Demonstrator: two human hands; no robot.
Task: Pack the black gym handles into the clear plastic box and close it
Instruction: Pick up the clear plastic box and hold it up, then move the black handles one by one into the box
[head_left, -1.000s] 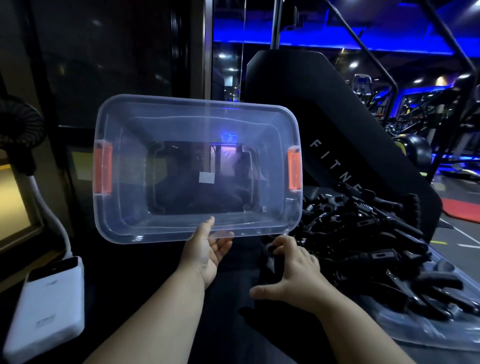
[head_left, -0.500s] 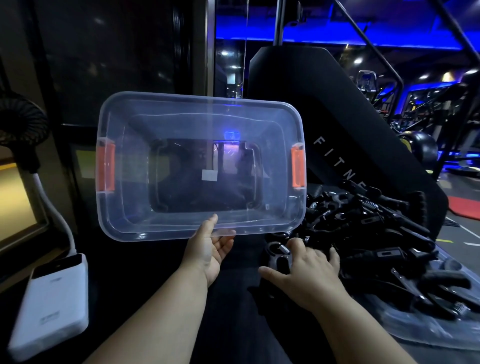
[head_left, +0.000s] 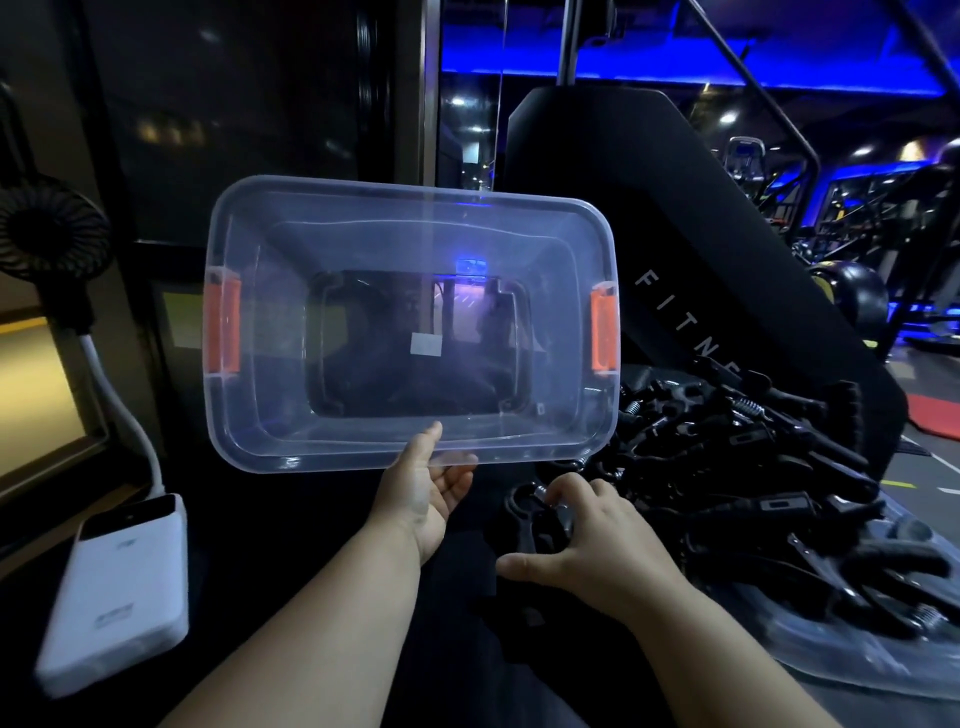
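My left hand (head_left: 421, 499) holds the clear plastic box (head_left: 260, 415) up by the near rim, thumb inside. The box has orange latches on both ends, is empty, and its open side faces me. A pile of black gym handles (head_left: 753, 467) with metal springs lies at the right on the dark surface. My right hand (head_left: 608, 551) is at the pile's left edge, below the box, its fingers curled over one black handle (head_left: 530, 525) and its thumb spread out to the left.
A white power bank (head_left: 119, 587) lies at the lower left, its white cable leading up to a small black fan (head_left: 47, 228). A clear plastic sheet or lid (head_left: 857, 665) lies under the pile. A big black fitness machine (head_left: 649, 208) rises behind.
My right hand shifted slightly right toward the pile and its fingers curled down over a handle. The box stays held up in my left hand, almost still.
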